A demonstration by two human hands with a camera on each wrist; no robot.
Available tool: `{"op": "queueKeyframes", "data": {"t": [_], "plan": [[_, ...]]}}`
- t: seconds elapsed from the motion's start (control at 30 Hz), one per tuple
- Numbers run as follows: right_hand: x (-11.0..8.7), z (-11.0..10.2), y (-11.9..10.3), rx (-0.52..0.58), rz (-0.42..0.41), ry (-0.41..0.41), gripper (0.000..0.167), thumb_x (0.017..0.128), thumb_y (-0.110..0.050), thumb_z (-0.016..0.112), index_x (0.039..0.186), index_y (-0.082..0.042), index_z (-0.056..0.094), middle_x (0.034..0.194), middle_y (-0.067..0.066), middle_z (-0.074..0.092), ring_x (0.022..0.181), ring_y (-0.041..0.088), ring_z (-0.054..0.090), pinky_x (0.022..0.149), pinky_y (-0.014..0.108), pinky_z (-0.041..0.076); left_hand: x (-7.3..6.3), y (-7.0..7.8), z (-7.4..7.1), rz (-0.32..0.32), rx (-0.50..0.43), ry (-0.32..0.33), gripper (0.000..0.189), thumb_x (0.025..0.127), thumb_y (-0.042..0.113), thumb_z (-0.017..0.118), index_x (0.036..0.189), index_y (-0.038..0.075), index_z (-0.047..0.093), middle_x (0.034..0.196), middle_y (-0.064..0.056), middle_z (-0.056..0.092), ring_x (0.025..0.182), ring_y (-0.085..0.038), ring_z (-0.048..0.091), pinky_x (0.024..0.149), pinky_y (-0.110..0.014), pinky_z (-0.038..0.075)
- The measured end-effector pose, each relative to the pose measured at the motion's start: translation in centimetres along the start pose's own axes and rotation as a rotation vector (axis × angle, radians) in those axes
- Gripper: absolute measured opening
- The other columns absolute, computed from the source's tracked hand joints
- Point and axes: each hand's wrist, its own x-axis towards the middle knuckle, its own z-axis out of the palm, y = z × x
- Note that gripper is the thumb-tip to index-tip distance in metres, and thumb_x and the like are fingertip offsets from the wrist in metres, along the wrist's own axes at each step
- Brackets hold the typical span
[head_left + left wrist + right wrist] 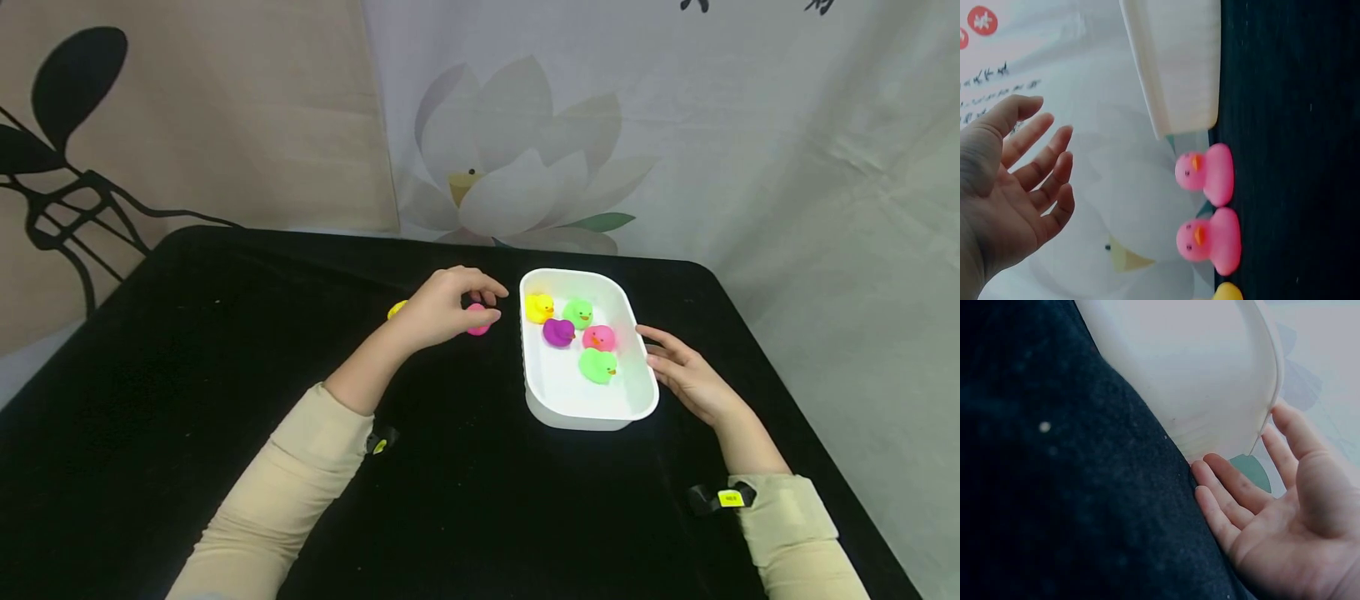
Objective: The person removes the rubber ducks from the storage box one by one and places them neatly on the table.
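The tub (566, 396) is plain white, with a yellow duck (538, 309), a purple duck (557, 333), a pink duck (599, 337) and two light-green ducks (596, 367) in it; two more ducks (1225, 242) are pink with orange beaks (1199, 235). The cloth (480, 508) is black, the sleeves (262, 492) cream. The backdrop (750, 167), beige and white, is printed with a pale lotus (517, 192), black leaves (78, 79) and red discs (982, 20).

One white tub (558, 393) is holding five toy ducks (578, 314): one yellow duck (537, 308) is sitting far left, one purple duck (557, 333) is sitting left, one pink duck (599, 337) is sitting right, and two green ducks (597, 367) are sitting one far, one near. Three more, two loose pink ducks (1225, 242) and one loose yellow duck (1229, 292), are resting left of the tub, making eight ducks. Two hands are showing, one left hand (452, 304), one right hand (686, 379).
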Motion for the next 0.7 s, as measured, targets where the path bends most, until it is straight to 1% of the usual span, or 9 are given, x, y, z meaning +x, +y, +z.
{"op": "queueKeyframes", "data": {"t": [0.13,0.17,0.27,0.33,0.4,0.47,0.53,0.6,0.7], "plan": [[0.0,-0.1,0.1,-0.005,0.011,0.005,0.049,0.101,-0.016,0.05,0.147,-0.011,0.034,0.13,0.007,0.047,0.109,0.01,0.058,0.089,0.024,0.046,0.1,0.7,0.9,-0.02,-0.035,-0.005,0.029,0.085,0.015,0.073,0.113,0.008,0.069,0.098,0.001,0.062,0.094,-0.024,0.054,0.079,-0.031,0.05],[0.1,-0.1,0.2,-0.003,0.01,0.004,0.049,0.101,-0.016,0.05,0.147,-0.011,0.034,0.13,0.007,0.047,0.11,0.01,0.057,0.089,0.024,0.046,0.2,0.9,1.2,-0.019,-0.034,-0.01,0.029,0.085,0.015,0.073,0.113,0.009,0.069,0.097,0.001,0.062,0.093,-0.023,0.054,0.078,-0.031,0.05],[0.1,-0.1,0.2,-0.006,0.011,0.008,0.049,0.101,-0.017,0.05,0.147,-0.012,0.034,0.133,0.01,0.046,0.111,0.01,0.057,0.09,0.024,0.046,0.4,1.3,2.1,-0.005,-0.034,-0.021,0.03,0.084,0.016,0.074,0.113,0.008,0.069,0.097,0.0,0.063,0.094,-0.026,0.055,0.078,-0.032,0.05],[0.0,-0.1,0.2,-0.009,0.01,0.011,0.05,0.1,-0.017,0.05,0.147,-0.012,0.034,0.134,0.011,0.045,0.111,0.011,0.057,0.09,0.025,0.045,0.6,1.5,2.9,-0.003,-0.019,-0.034,0.031,0.084,0.017,0.075,0.113,0.008,0.069,0.096,0.001,0.063,0.093,-0.023,0.054,0.077,-0.031,0.05],[0.0,0.0,0.1,-0.013,0.013,0.014,0.05,0.1,-0.018,0.051,0.147,-0.012,0.034,0.135,0.013,0.043,0.111,0.011,0.057,0.09,0.025,0.045,0.7,1.8,3.6,-0.014,-0.011,-0.051,0.032,0.083,0.018,0.076,0.114,0.009,0.069,0.096,0.001,0.062,0.092,-0.021,0.054,0.075,-0.029,0.05],[0.0,0.0,0.1,-0.009,0.014,0.014,0.05,0.1,-0.017,0.051,0.147,-0.012,0.034,0.134,0.012,0.044,0.11,0.011,0.057,0.09,0.024,0.045,1.0,2.2,4.3,-0.024,-0.012,-0.075,0.033,0.083,0.019,0.076,0.114,0.01,0.069,0.096,0.002,0.062,0.091,-0.02,0.053,0.069,-0.024,0.05],[0.0,0.0,0.1,-0.003,0.015,0.016,0.049,0.1,-0.017,0.051,0.147,-0.013,0.035,0.133,0.011,0.045,0.11,0.011,0.058,0.09,0.025,0.046,1.3,2.4,5.0,-0.028,-0.029,-0.099,0.033,0.083,0.019,0.076,0.115,0.011,0.07,0.097,0.0,0.064,0.09,-0.019,0.054,0.066,-0.022,0.05],[0.1,0.0,0.1,0.003,0.018,0.02,0.049,0.1,-0.016,0.051,0.146,-0.012,0.036,0.132,0.01,0.045,0.109,0.01,0.058,0.089,0.024,0.046,1.6,2.6,5.7,-0.02,-0.056,-0.118,0.034,0.084,0.019,0.076,0.116,0.011,0.07,0.099,0.0,0.066,0.09,-0.019,0.055,0.064,-0.022,0.051],[0.0,0.1,0.2,0.004,0.015,0.02,0.048,0.1,-0.016,0.05,0.146,-0.012,0.036,0.132,0.01,0.046,0.109,0.01,0.058,0.089,0.024,0.046,2.0,2.6,6.7,0.008,-0.087,-0.137,0.034,0.084,0.018,0.075,0.116,0.009,0.069,0.102,-0.001,0.069,0.091,-0.016,0.056,0.067,-0.021,0.051]]}}
